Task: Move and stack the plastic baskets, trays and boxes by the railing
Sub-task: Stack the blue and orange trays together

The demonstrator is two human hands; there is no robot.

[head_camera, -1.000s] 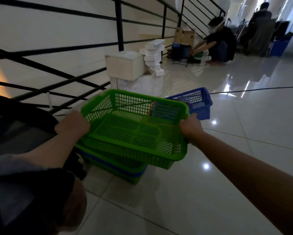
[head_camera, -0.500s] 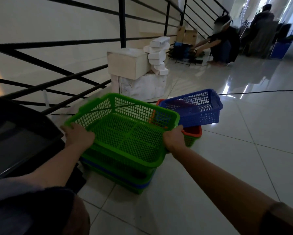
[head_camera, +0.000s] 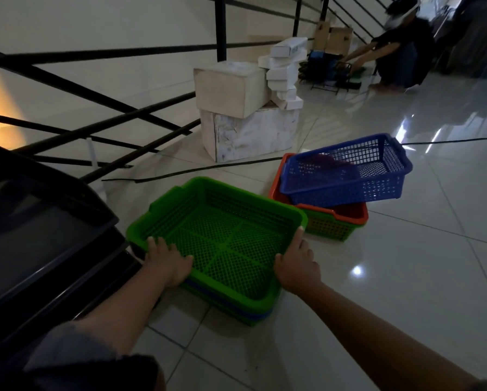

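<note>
A green mesh basket (head_camera: pixel 225 244) sits nested on top of a low stack of a blue and a green basket (head_camera: pixel 255 317) on the tiled floor. My left hand (head_camera: pixel 166 263) holds its left rim, thumb inside. On the right rim, my right hand (head_camera: pixel 296 266) grips with one finger stretched along the edge. Behind and to the right, a blue mesh basket (head_camera: pixel 346 170) lies tilted on an orange tray (head_camera: pixel 349 217), which rests in another mesh basket (head_camera: pixel 327 230).
A black railing (head_camera: pixel 219 26) runs along the left. White boxes (head_camera: pixel 250 134) stand stacked beside it, with small white boxes (head_camera: pixel 284 69) piled on top. A dark bin (head_camera: pixel 39 235) sits at my left. A black cable (head_camera: pixel 180 173) crosses the floor. A person (head_camera: pixel 400 49) crouches far back.
The green basket has come down from the air and now sits nested in the stack on the floor. Both hands have stayed on its rims.
</note>
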